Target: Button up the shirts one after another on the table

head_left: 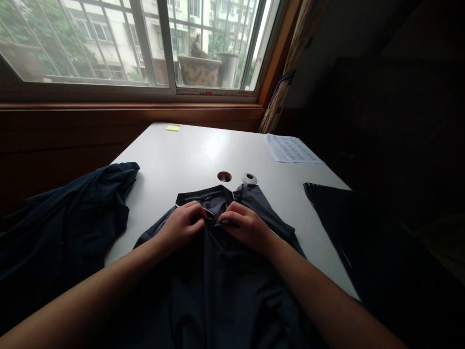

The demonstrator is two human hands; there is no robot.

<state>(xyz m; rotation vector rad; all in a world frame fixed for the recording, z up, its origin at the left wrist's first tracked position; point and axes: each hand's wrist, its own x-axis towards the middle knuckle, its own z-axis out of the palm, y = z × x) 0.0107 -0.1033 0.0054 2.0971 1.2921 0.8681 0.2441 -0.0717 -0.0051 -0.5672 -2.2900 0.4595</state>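
Note:
A dark polo shirt (218,281) with a white-edged collar lies front side up on the white table (174,155), its lower part reaching toward me. My left hand (184,220) pinches the left side of the collar near the neck opening. On the other side of the opening, my right hand (247,224) has its fingers closed on the collar's right side. Both hands are close together at the top of the placket, and a round button shows just below them. The fingertips are partly hidden in the cloth.
Another dark garment (72,213) hangs over the table's left edge, and dark cloth (348,232) lies along the right edge. Beyond the shirt are a cable hole (224,177), its round grey cover (249,178), printed papers (293,149) and a yellow sticky note (173,128).

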